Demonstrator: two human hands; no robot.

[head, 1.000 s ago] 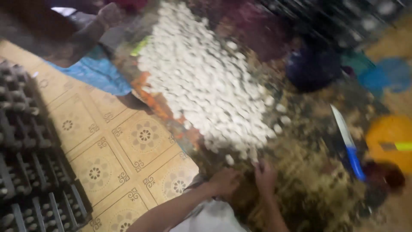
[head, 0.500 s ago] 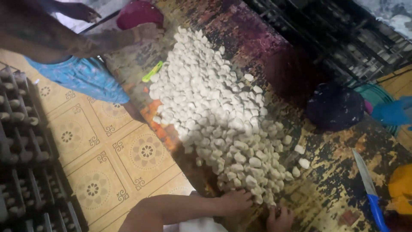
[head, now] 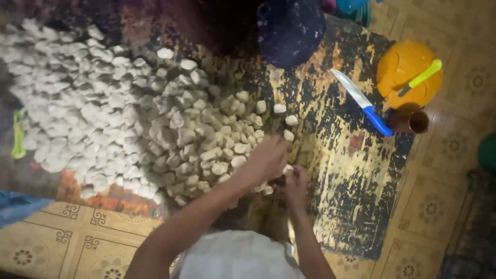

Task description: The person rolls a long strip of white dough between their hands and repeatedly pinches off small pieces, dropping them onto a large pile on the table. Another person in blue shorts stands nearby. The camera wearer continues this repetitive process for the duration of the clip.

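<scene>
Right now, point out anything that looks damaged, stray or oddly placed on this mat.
The mat is badly worn, its yellow print flaked to black patches. A few white pieces lie stray beyond the pile. The blue-handled knife lies bare, blade exposed, beside the orange lid.

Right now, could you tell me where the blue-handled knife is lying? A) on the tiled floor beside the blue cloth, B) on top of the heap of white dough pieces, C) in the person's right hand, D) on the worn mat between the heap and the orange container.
D: the blue-handled knife lies flat on the worn mat, with the orange container just beyond its handle, apart from both hands.
</scene>
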